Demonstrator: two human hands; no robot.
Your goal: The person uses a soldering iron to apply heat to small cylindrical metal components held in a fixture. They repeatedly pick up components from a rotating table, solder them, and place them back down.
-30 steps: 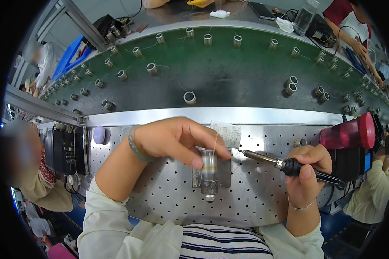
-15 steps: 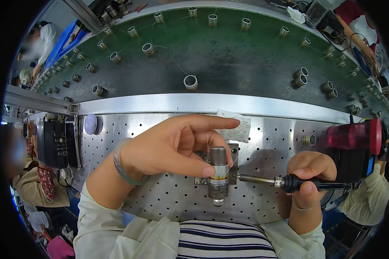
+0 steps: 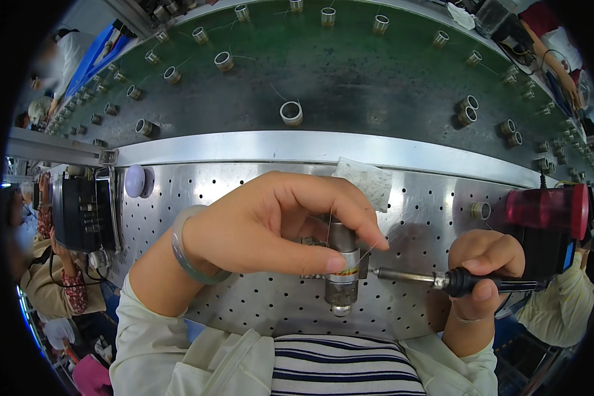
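A metal ring with a yellowish band [image 3: 350,262] sits around an upright-looking metal post [image 3: 343,234], which has a rounded shiny lower end. My left hand [image 3: 277,228] is closed about it, thumb pressed on the ring's left side and index finger curled over to its right. Fine wires stick out from the ring, one toward that index fingertip. In my right hand [image 3: 488,264] is a soldering iron [image 3: 459,282], gripped by its black handle. Its metal tip points left, just right of the ring; whether it touches cannot be made out. A dark fixture block lies mostly hidden behind my left hand.
Beneath my hands is a perforated metal bench [image 3: 244,303]. A white paper [image 3: 366,181], a purple knob [image 3: 135,181], a loose ring [image 3: 480,210] and a red container [image 3: 548,211] rest there. Beyond the metal rail [image 3: 297,146], a green belt [image 3: 376,86] carries several rings.
My left index finger has bent from pointing right to curl down beside the ring. The view has shifted slightly. The soldering iron stays close to the ring's right side.
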